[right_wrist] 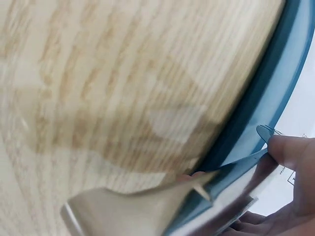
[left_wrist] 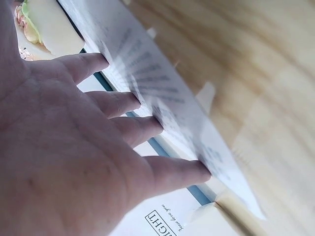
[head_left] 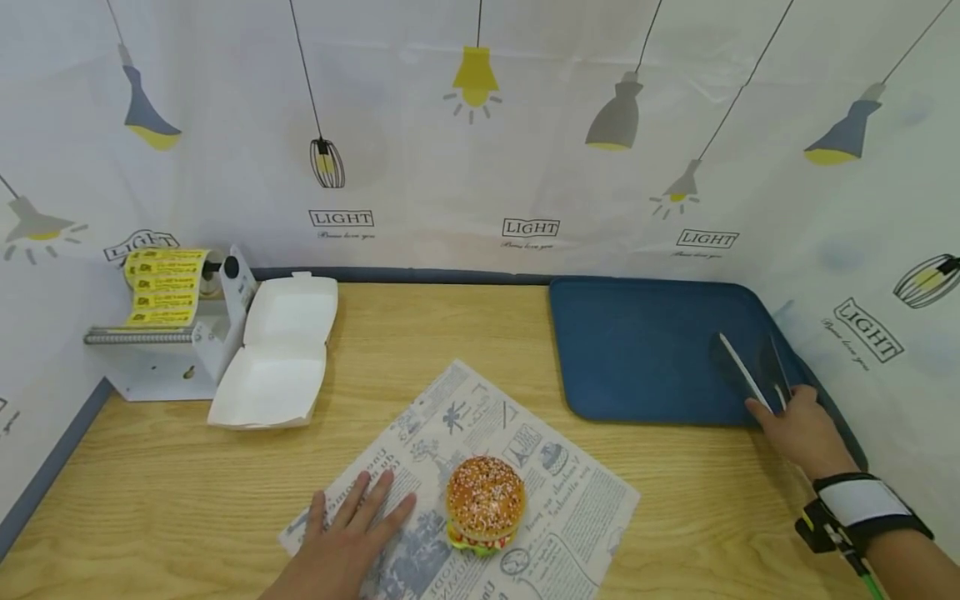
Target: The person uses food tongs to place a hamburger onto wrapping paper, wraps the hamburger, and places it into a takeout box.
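Note:
A sesame-bun hamburger with lettuce at its edge sits on a printed sheet of wrapping paper. My left hand rests on the paper's left part, fingers spread, beside the burger. In the left wrist view, the fingertips touch the sheet, whose edge stands off the wooden table. Over the right end of the blue tray, my right hand grips shiny metal tongs, their two arms apart and pointing away from me. The right wrist view shows the tongs' broad, mirror-like metal close up.
An open white takeaway box lies at the back left. Next to it stands a white label dispenser with a roll of yellow labels. A white wall covering printed with lamps encloses the wooden table.

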